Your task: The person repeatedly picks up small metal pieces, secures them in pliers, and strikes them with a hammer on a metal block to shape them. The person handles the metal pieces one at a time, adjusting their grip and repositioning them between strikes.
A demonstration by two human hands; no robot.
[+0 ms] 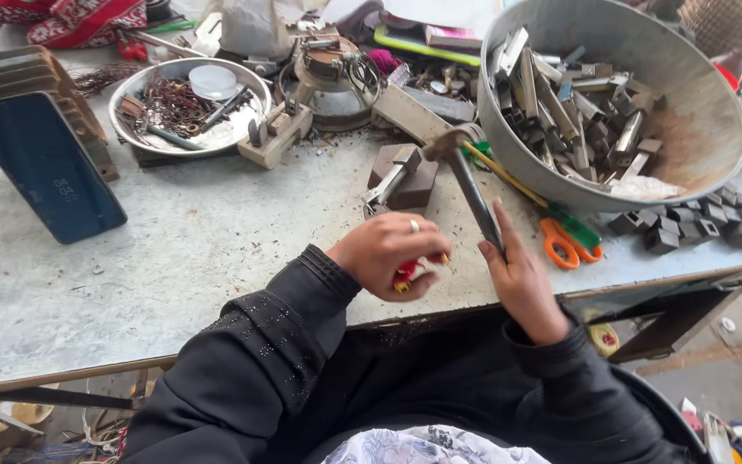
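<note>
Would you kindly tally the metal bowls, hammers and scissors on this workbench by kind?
Metal bowls: 2, a large basin and a shallow dish
Hammers: 1, in the right hand
Scissors: 1, orange-handled
Total: 4

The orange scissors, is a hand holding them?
No. The orange scissors lie on the table beside the big metal bowl; the right hand grips a hammer instead.

Grey workbench (173, 258), scuffed. Directly on it: large metal basin (697, 129), shallow pan (130, 94), blue box (45, 163), wooden blocks (405, 176), orange scissors (564, 245), small dark blocks (706, 223).
</note>
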